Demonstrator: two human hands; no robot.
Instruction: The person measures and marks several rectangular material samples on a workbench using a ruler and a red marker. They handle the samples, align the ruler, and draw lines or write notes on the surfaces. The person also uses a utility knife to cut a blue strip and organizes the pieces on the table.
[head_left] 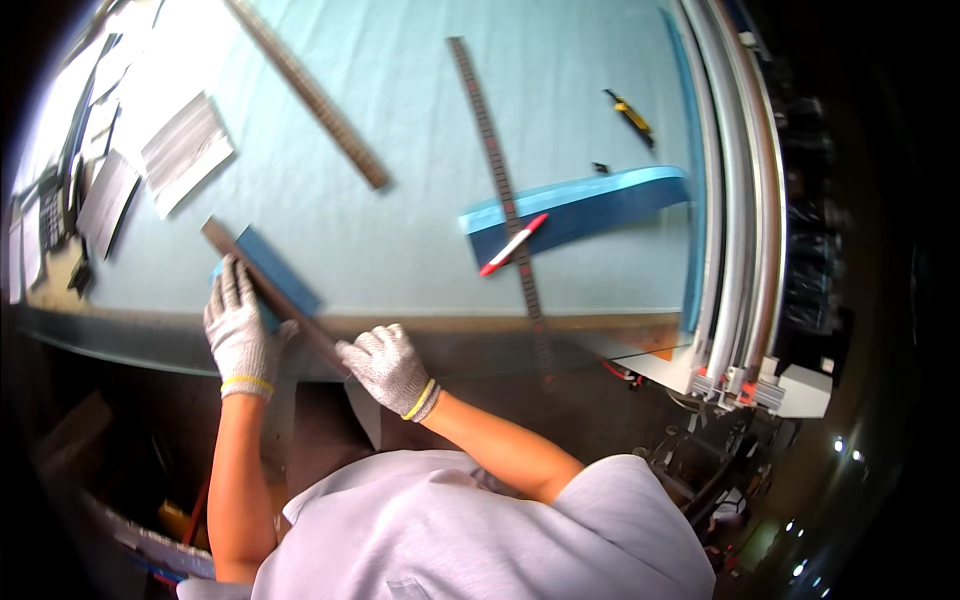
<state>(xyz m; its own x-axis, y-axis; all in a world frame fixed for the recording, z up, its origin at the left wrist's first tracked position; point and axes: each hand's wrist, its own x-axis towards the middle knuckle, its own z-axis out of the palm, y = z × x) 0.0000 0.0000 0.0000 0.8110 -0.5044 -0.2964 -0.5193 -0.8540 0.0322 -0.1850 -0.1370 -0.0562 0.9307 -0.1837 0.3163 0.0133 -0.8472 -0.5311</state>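
Note:
Both my hands wear light knitted gloves with yellow cuffs. A brown straight bar [268, 278], perhaps a ruler, lies slanting over a piece of blue sheet [280, 270] at the table's near edge. My left hand [240, 325] rests flat along the bar's left side, fingers stretched out and fingertips touching the bar, with the thumb spread toward it. At the bar's lower end, over the table edge, my right hand [388, 368] is closed. Whatever its fingers hold is hidden by the glove.
The pale blue-green table [400, 230] carries two long rulers [310, 95] [492, 145], a longer blue strip [600, 212], a red-and-white marker [514, 245] and a yellow-and-black utility knife [630, 115]. Papers [187, 150] lie at left. Metal rollers [735, 180] border the right side.

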